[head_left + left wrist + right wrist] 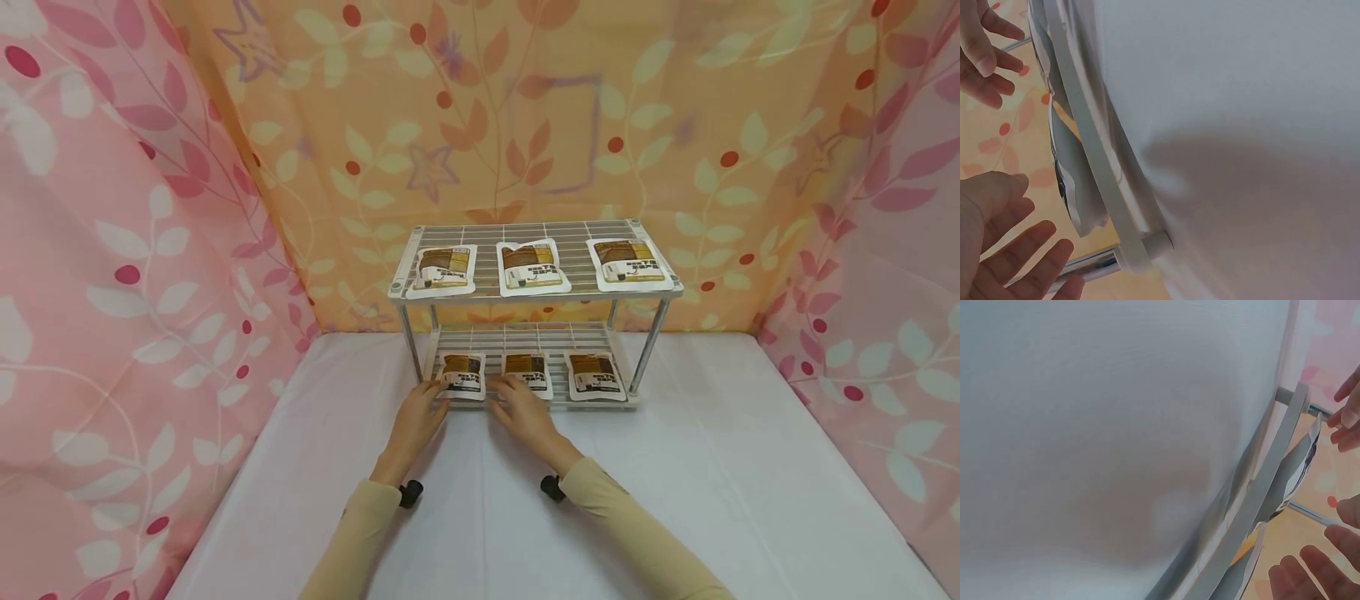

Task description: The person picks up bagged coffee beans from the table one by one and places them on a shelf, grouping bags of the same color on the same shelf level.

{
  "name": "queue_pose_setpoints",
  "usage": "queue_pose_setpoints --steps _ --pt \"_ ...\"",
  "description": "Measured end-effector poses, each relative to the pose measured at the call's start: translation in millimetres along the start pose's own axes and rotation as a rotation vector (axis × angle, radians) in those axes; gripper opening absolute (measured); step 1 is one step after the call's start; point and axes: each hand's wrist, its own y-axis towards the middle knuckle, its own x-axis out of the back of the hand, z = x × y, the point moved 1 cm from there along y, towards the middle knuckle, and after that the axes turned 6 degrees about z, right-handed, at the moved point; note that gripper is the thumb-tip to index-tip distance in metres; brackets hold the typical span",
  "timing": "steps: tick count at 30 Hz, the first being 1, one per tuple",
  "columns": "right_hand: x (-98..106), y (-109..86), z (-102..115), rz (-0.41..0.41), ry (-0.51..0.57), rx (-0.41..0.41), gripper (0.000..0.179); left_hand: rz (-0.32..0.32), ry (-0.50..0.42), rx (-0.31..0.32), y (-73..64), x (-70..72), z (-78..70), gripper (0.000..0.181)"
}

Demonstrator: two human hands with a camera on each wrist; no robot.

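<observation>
My left hand (420,421) is just in front of the left food pouch (465,375) on the lower shelf. Its fingers are spread and relaxed, with a gap from the pouch (1079,181) in the left wrist view. My right hand (525,417) hovers before the space between that pouch and the middle pouch (534,375). Nothing lies between its loosely bent fingers (1319,565) in the right wrist view. Beside them on the same shelf is the right-hand pouch (595,375). All are white-edged packs with brown and yellow print.
A white two-tier wire rack (487,293) with metal posts (649,346) stands on a white-covered table (712,483). Its upper tier bears a left pouch (442,271), a middle pouch (534,267) and a right pouch (628,264). Patterned curtains (480,125) enclose the back and sides.
</observation>
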Motion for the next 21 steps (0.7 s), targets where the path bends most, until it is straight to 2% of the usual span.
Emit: queue_pose_setpoints --steps 5,12,17,21 --pt "6.7 -6.0 -3.9 0.026 -0.022 -0.010 0.036 -0.014 0.049 -0.063 -4.6 3.4 2.7 0.032" --pt "12.8 -15.1 -13.9 0.008 -0.024 -0.001 0.046 0.026 0.083 -0.101 -12.8 8.8 7.2 0.038" --pt "20.1 -22.7 -18.4 0.047 -0.037 -0.053 0.054 0.045 0.086 -0.136 -16.9 10.9 11.2 0.041" --pt "27.6 -28.5 -22.8 0.098 -0.059 -0.106 0.058 0.085 0.093 -0.129 -18.9 12.4 15.2 0.044"
